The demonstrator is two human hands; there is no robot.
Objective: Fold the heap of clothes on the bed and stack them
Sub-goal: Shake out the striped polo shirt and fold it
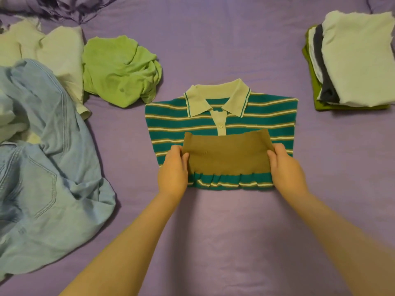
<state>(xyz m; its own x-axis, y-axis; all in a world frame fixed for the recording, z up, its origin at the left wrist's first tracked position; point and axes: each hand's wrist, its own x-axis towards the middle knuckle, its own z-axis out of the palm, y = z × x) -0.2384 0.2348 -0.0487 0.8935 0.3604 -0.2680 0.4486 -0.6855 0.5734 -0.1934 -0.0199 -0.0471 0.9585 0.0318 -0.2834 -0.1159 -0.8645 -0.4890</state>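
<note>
A teal striped polo shirt (256, 116) with a white collar lies flat in the middle of the purple bed (213, 50), sides folded in. Its brown bottom hem band (228, 154) is turned up over the chest. My left hand (173, 171) pinches the band's left end and my right hand (286, 169) pinches its right end. At the far right sits a stack of folded clothes (352, 65), white on top, olive green at the bottom. The unfolded heap lies at the left: light blue jeans (49, 159), a crumpled green garment (119, 71) and pale cream pieces (53, 50).
Rumpled purple bedding (64, 5) bunches at the top left. Bare sheet shows between the shirt and the folded stack, and in front of the shirt under my forearms.
</note>
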